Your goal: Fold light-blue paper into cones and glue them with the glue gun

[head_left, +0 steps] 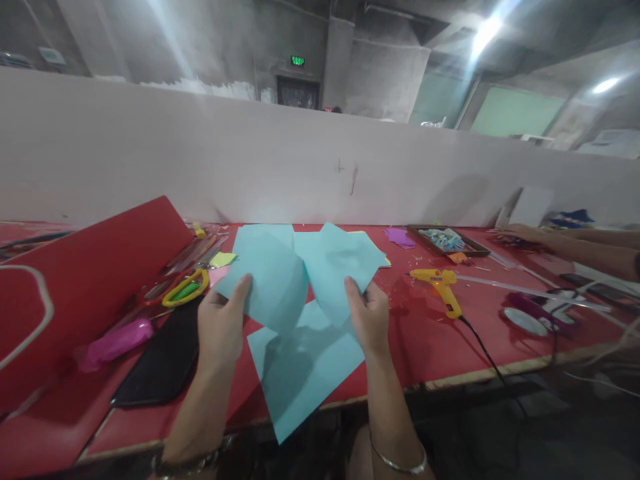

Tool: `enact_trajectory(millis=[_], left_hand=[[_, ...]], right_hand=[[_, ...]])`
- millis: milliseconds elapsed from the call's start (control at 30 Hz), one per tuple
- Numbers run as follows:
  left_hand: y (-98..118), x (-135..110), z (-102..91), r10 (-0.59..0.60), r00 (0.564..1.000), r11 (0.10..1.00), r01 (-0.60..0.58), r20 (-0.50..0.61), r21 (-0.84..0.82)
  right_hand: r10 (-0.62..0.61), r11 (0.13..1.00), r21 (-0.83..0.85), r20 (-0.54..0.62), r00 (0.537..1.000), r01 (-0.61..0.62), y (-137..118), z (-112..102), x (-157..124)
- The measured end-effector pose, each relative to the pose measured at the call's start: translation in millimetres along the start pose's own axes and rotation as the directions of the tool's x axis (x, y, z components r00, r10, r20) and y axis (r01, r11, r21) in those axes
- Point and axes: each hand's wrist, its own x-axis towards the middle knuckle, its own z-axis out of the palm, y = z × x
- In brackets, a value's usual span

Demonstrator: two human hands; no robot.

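Observation:
My left hand (223, 321) pinches the edge of a light blue paper sheet (273, 283), thumb on top. Between the thumb and fingers of my right hand (369, 313) is another light blue paper piece (341, 270), curved and tilted. The two pieces meet or overlap near the middle; whether they are joined I cannot tell. Below them a loose blue sheet (310, 370) lies at an angle, one corner past the table's front edge. More blue paper (265, 232) lies on the table behind, partly hidden by the held pieces.
A yellow glue gun (440, 287) with a cord lies right on the red table (415, 353). Farther back is a tray (447, 241) of small pieces. Left are yellow-handled scissors (186, 288), a black flat object (160, 357) and a red board (100, 267). A white partition (280, 160) stands behind.

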Motion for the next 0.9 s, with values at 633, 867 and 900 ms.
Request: enact_trajectory(millis=[633, 867, 900], left_hand=[[21.3, 6.4, -25.7, 0.304, 0.953, 0.837, -0.271, 0.008, 0.476], [14.1, 18.9, -41.1, 0.367, 0.927, 0.805, -0.276, -0.075, 0.525], [10.1, 22.5, -43.5, 0.384, 0.921, 0.801, -0.297, -0.065, 0.519]], right_hand=[[0.059, 0.997, 0.062, -0.197, 0.979, -0.047, 10.2, -21.1, 11.6], [0.248, 0.934, 0.32, -0.269, 0.931, -0.156, 19.1, -27.5, 17.7], [0.27, 0.923, 0.349, -0.277, 0.922, -0.166, 20.8, -28.7, 18.6]])
